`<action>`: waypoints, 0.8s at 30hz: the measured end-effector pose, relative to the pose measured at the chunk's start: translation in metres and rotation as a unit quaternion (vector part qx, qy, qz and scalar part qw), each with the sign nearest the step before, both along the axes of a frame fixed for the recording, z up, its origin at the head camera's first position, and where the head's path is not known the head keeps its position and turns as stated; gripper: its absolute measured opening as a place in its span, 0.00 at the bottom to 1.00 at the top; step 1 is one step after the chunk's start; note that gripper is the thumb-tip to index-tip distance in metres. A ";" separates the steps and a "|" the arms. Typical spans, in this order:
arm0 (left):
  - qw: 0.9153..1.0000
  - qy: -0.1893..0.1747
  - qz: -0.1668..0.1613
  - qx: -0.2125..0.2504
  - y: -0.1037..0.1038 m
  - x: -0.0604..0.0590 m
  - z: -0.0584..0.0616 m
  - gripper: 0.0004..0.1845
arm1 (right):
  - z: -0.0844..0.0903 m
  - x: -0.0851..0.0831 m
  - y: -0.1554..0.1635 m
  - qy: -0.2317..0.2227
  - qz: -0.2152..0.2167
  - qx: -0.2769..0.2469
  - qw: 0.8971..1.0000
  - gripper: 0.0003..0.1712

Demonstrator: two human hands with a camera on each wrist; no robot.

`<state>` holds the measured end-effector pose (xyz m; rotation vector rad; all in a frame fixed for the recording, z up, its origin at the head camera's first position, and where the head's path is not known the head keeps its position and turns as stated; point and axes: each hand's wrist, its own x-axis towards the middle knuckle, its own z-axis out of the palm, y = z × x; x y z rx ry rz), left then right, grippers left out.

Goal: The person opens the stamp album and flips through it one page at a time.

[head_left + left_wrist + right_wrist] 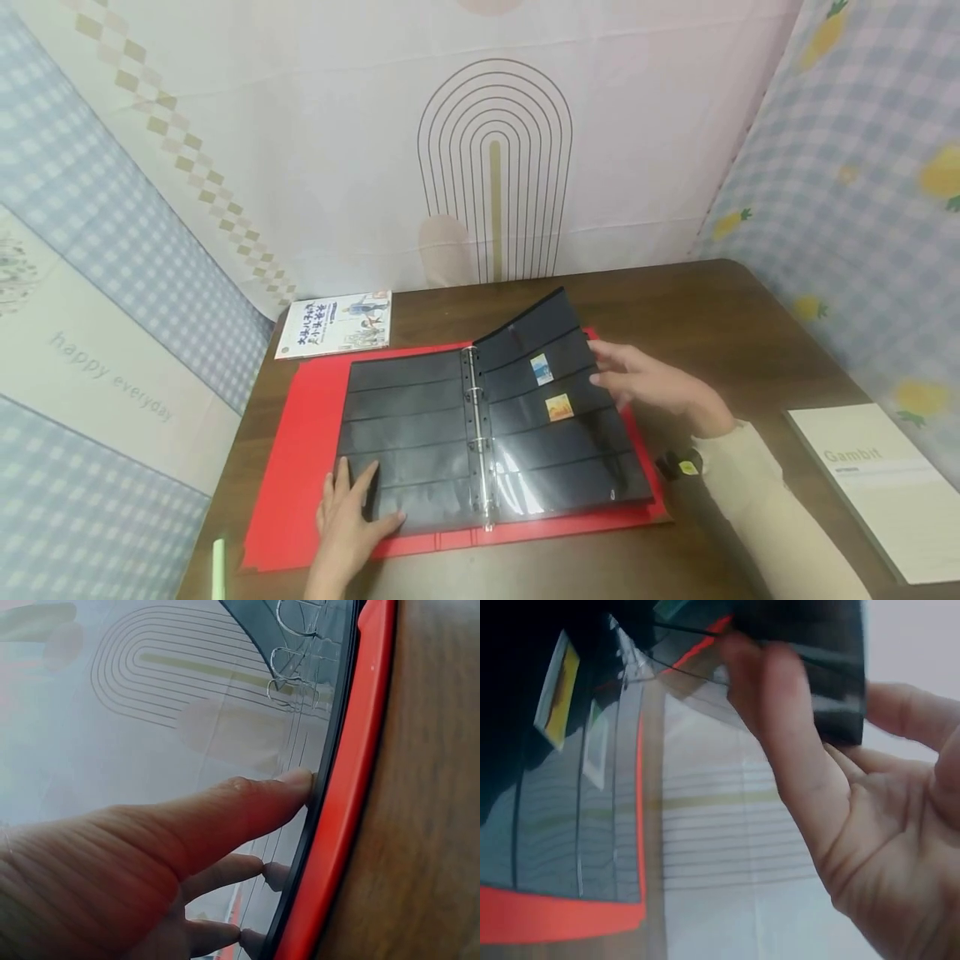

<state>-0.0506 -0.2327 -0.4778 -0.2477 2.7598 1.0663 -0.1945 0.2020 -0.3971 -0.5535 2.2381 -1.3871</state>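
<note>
Brown table (750, 333); red binder (300, 467) near front edge, hands on black pages (405, 417).

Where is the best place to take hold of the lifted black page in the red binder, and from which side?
Grip the raised black page at its free outer edge, coming from the right, where the right hand already pinches it. That edge stands off the red binder, while the inner edge is threaded on the rings. Avoid the two stamps.
</note>
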 end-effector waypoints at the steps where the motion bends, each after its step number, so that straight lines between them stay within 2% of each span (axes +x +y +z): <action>1: 1.000 0.000 0.001 -0.002 0.000 -0.001 0.000 0.48 | 0.002 0.000 -0.002 0.006 -0.001 -0.003 1.000 0.42; 7: 1.000 -0.001 0.002 -0.016 0.002 -0.002 0.003 0.48 | 0.015 -0.002 -0.017 0.033 -0.017 -0.018 0.999 0.38; 12: 0.999 -0.008 0.003 -0.031 0.005 -0.004 0.005 0.48 | 0.023 -0.004 -0.030 0.022 -0.031 -0.054 0.998 0.37; 17: 0.999 -0.008 0.021 -0.024 0.007 -0.006 0.011 0.45 | 0.025 -0.002 -0.042 0.010 -0.035 -0.100 0.994 0.35; 19: 1.000 0.002 0.028 -0.013 0.009 -0.006 0.014 0.45 | 0.025 -0.001 -0.046 0.016 -0.025 -0.118 0.993 0.33; 24: 0.998 0.054 0.033 0.012 0.012 -0.009 0.029 0.40 | 0.024 0.001 -0.059 0.049 0.017 -0.161 0.986 0.28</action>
